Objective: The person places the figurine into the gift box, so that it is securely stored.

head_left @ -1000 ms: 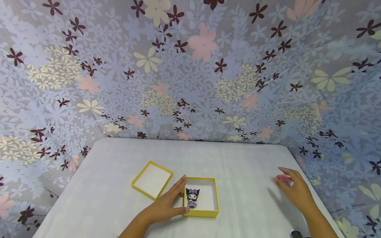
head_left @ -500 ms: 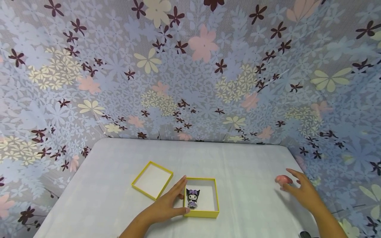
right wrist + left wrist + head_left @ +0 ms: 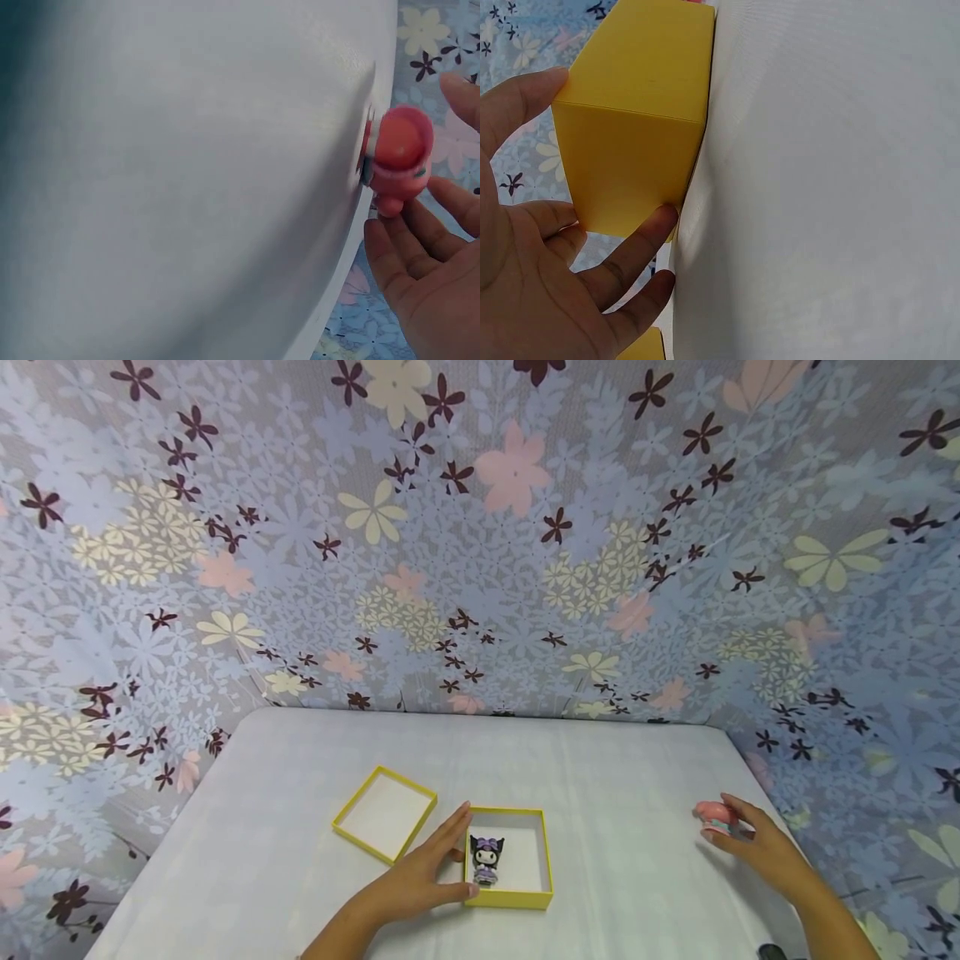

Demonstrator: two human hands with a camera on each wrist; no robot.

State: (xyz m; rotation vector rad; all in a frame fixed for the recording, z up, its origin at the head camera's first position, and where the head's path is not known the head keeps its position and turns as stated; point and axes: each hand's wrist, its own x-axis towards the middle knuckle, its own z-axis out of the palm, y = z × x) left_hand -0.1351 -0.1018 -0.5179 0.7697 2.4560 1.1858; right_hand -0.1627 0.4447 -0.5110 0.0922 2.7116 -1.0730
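Pink figure (image 3: 717,817) out at about 3 o'clock of the yellow box (image 3: 507,900), on the counter (image 3: 615,827). Rounded, glossy pink-red top; small round knob at one side; teal band lower down; pale part against the cloth, seen edge-on in the right wrist view.

Right grip (image 3: 768,852): bare hand, wide, fingers and thumb spread about the figure. Right wrist view: fingertips at or against its side, thumb apart from it.

Left grip (image 3: 420,872): spread wide along the box's 9 o'clock wall, thumb on the near corner, fingers toward the far one.

Box: square, open at top, yellow walls, white inside. Dark-hooded figure (image 3: 486,862) in it, by the 9 o'clock wall: pointed ears, white face, purple bow. Lying or standing, cannot tell.

Edges: counter's 3 o'clock edge runs near the pink figure, just past the right grip's fingers. Floral backdrop (image 3: 442,568) beyond the 12 o'clock edge. Lid (image 3: 382,814), yellow-rimmed, at 9 to 10 o'clock of the box, turned askew, narrow gap between.

Room: broad stretch of pale cloth between box and pink figure; another from box to far edge. Black object (image 3: 771,952), cut off by the view, at 5 o'clock of the pink figure.
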